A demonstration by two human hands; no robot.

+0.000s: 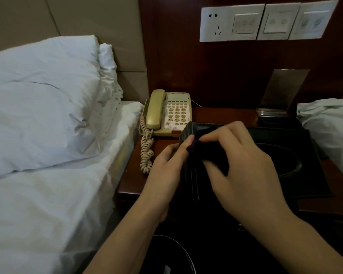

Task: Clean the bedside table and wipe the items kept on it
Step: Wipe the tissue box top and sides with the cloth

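Note:
A black leather tissue box (285, 155) with an oval slot stands on the dark red bedside table (135, 175). My left hand (166, 167) holds the box at its left side, thumb up near the top corner. My right hand (240, 165) grips a dark cloth (206, 151) and presses it on the box's left top edge. A cream corded telephone (170, 113) sits behind the box at the table's back left, its coiled cord (146, 149) trailing forward.
A bed with a white pillow (44, 103) lies to the left, and a second white bed (331, 125) to the right. Wall switches and a socket (263, 22) are above. A clear stand (281, 95) sits at the back right. A dark round bin (172, 256) is below.

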